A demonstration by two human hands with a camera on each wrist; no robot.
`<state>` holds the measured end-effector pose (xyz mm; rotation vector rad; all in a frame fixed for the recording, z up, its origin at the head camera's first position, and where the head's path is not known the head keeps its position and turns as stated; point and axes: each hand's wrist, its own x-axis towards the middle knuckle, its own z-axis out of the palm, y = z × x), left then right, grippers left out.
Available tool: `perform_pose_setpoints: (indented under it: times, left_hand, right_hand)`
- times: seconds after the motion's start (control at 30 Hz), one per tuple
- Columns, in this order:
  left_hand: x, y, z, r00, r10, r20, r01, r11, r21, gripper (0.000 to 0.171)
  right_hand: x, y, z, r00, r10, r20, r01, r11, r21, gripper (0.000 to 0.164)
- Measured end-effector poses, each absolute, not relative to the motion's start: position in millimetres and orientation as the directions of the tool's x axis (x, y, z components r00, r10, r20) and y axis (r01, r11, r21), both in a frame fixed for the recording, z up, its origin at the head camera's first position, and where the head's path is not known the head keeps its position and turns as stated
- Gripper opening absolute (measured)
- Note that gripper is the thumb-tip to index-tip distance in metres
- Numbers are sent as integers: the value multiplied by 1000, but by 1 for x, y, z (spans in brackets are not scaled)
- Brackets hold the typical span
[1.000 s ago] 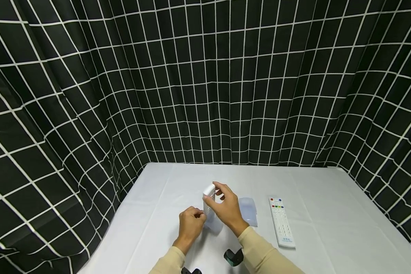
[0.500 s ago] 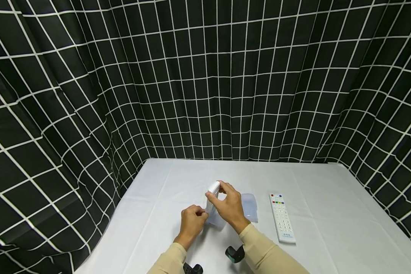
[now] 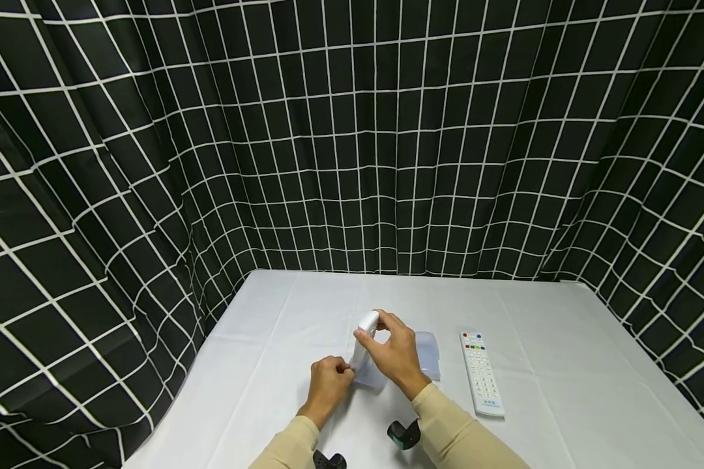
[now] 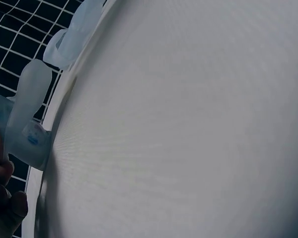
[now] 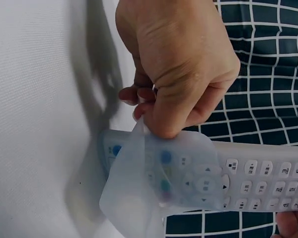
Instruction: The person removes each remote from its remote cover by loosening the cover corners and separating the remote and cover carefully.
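Observation:
A white remote control (image 3: 367, 322) stands nearly on end above the table, its upper end held by my right hand (image 3: 397, 355) between thumb and fingers. Its lower end, with coloured buttons, sits inside a translucent bluish sleeve-like cover (image 5: 188, 166), as the right wrist view shows. The number keys (image 5: 283, 178) lie outside the cover. My left hand (image 3: 327, 384) pinches the cover's edge between thumb and fingers, and a loose flap (image 5: 131, 198) hangs from there. In the left wrist view, dim fingers (image 4: 2, 173) touch the cover.
A second white remote control (image 3: 482, 374) lies face up at the right on the white table (image 3: 540, 339). Another translucent cover (image 3: 428, 355) lies flat just beyond my right wrist. Black wrist devices (image 3: 405, 434) hang beneath both forearms. A black grid curtain (image 3: 358, 150) surrounds the table.
The held remote control leans a little further right and sits lower in the cover than a second ago. Both hands keep their grip, and the head view has tilted slightly.

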<state>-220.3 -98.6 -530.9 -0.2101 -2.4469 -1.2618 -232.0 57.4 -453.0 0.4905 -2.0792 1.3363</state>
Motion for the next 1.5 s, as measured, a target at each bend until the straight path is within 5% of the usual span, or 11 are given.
perform_pose_setpoints:
  times: [0.23, 0.57, 0.77, 0.87, 1.5]
  left_hand:
    - [-218, -97, -527, -947, -16, 320, 260, 545, 797, 12]
    - [-216, -95, -528, -871, -1, 492, 399, 583, 708, 9]
    - [-217, -96, -522, -863, 72, 501, 455, 542, 707, 53]
    - [-217, -96, -518, -882, 134, 452, 453, 503, 736, 61]
    - [-217, -100, -507, -897, 108, 428, 423, 491, 762, 48]
  right_hand:
    - [-229, 59, -452, -784, -7, 621, -574, 392, -719, 44]
    - [-226, 63, -450, -809, -39, 587, -559, 363, -746, 52]
    - [-227, 63, -451, -773, -56, 632, -609, 343, -715, 51]
    - [-227, 64, -451, -767, -59, 639, -620, 327, -714, 48]
    - [-214, 61, -435, -805, -59, 590, -587, 230, -777, 26]
